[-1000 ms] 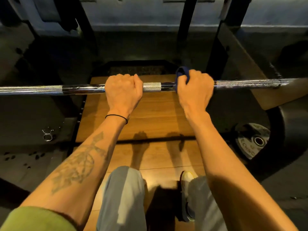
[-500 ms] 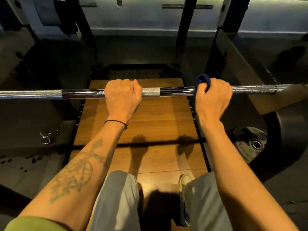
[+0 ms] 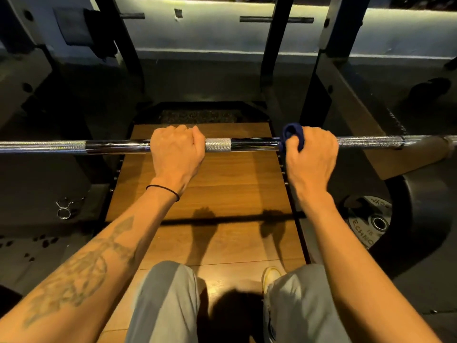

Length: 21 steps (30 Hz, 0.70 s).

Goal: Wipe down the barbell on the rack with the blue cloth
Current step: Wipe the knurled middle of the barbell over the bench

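Observation:
A steel barbell (image 3: 254, 144) runs level across the view at about waist height, with knurled and smooth sections. My left hand (image 3: 176, 152) grips the bar just left of its short centre knurl. My right hand (image 3: 312, 154) grips the bar further right, with the dark blue cloth (image 3: 291, 134) wrapped round the bar under its fingers. Only a fold of the cloth shows above my thumb; the remainder is hidden in my palm.
Black rack uprights (image 3: 274, 53) stand behind the bar. A wooden platform (image 3: 222, 189) lies below, with my legs and a shoe at its near end. A black weight plate (image 3: 371, 224) lies on the floor at right, a spring collar (image 3: 63, 210) at left.
My right hand has slid the cloth along the bar to the right, away from the centre knurl. My left hand has kept its grip in the same place.

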Each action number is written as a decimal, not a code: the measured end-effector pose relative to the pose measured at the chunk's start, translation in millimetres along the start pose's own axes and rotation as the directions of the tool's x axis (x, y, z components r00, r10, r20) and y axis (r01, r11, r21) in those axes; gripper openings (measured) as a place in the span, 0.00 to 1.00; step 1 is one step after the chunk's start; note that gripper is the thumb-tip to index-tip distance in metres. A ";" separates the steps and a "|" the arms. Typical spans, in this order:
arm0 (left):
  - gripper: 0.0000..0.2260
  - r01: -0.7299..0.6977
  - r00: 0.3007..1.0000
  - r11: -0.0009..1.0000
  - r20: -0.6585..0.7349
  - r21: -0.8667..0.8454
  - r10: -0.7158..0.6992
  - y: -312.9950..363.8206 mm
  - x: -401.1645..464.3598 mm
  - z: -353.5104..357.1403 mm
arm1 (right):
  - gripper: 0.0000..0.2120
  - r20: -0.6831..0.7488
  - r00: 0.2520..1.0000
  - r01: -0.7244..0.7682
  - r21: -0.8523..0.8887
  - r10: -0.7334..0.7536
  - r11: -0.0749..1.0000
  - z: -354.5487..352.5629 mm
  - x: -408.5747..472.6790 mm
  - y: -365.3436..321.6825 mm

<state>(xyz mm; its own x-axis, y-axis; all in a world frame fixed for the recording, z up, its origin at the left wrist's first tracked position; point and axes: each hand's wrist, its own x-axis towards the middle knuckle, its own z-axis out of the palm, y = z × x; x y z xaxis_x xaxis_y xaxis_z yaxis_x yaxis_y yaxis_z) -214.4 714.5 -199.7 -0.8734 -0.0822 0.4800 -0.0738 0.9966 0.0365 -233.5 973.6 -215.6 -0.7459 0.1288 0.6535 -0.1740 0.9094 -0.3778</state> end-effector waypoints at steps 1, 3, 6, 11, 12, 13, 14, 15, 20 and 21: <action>0.22 -0.021 0.999 1.000 0.044 0.015 0.020 0.0 0.5 -1.7 | 0.11 -0.006 0.999 -0.034 -0.009 0.034 0.999 3.6 0.4 -8.9; 0.14 -0.192 0.973 0.961 0.166 0.199 0.160 1.3 3.7 -8.1 | 0.11 -0.001 0.999 -0.048 -0.012 0.048 0.999 8.4 -0.5 -21.3; 0.19 -0.345 0.922 0.908 0.269 0.237 0.281 20.8 14.2 -14.4 | 0.10 0.010 1.000 -0.007 0.035 0.007 0.999 6.5 -2.8 -20.1; 0.20 -0.207 0.957 0.970 0.233 0.131 0.173 88.5 16.5 -12.6 | 0.08 -0.036 0.998 -0.039 0.103 0.043 0.994 13.3 -10.4 -51.3; 0.25 -0.175 0.967 0.977 0.208 0.118 0.148 92.8 15.9 -8.8 | 0.07 -0.034 0.998 -0.048 0.128 0.053 0.991 18.0 -13.0 -62.2; 0.28 -0.166 0.971 0.979 0.196 0.119 0.141 94.4 16.0 -4.5 | 0.08 -0.035 0.998 -0.053 0.150 0.059 0.987 22.0 -15.1 -68.6; 0.28 -0.169 0.975 0.977 0.170 0.129 0.146 93.1 16.6 1.4 | 0.08 -0.032 0.999 -0.035 0.170 0.041 0.985 24.0 -15.9 -69.7; 0.28 -0.156 0.981 0.978 0.136 0.136 0.137 89.0 16.3 6.1 | 0.08 -0.007 1.000 0.028 0.187 -0.027 0.982 23.0 -14.8 -65.5; 0.22 -0.108 0.994 0.992 -0.017 0.061 0.109 82.8 13.8 13.5 | 0.11 0.172 0.895 0.401 0.098 -0.412 0.911 -3.2 15.4 4.8; 0.22 -0.117 0.993 0.993 -0.012 0.034 0.117 83.7 11.8 12.3 | 0.11 0.157 0.923 0.346 0.059 -0.350 0.937 -8.4 20.0 19.9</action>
<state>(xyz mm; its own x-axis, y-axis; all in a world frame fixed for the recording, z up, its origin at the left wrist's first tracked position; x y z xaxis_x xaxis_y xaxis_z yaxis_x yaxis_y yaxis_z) -236.7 796.9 -201.7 -0.8704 0.0353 0.4910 0.0125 0.9987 -0.0495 -246.5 997.5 -204.5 -0.7285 -0.2618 0.6330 -0.4586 0.8729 -0.1668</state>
